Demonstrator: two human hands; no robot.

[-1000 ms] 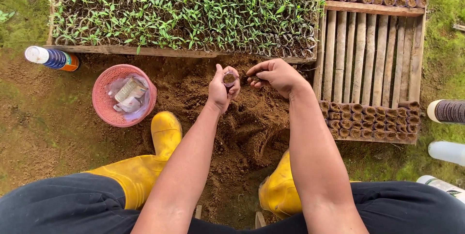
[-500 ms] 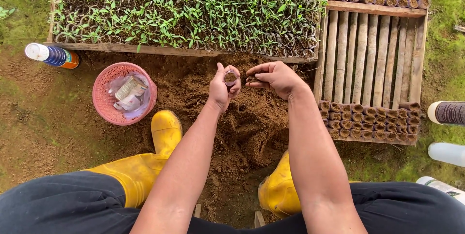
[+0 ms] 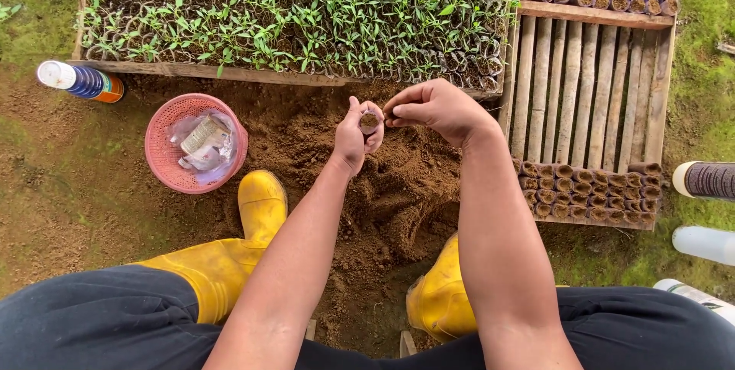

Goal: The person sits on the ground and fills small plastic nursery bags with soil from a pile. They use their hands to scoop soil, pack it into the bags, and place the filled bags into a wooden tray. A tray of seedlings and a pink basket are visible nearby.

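The left hand (image 3: 354,140) is gripping a small soil-filled pot (image 3: 369,121), fingers curled around it. The right hand (image 3: 438,110) is pinching its fingertips together at the pot's rim, above the soil heap (image 3: 398,179), near the seedling tray (image 3: 298,14).

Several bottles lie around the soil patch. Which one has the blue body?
The bottle at far left, lying beside the pink basket: white cap, blue body, orange base. The bottles at the right edge are dark or pale.

Yellow rubber boots (image 3: 230,251) flank brown soil (image 3: 321,148), beside a pink mesh basket (image 3: 164,167) and green seedlings (image 3: 298,10).
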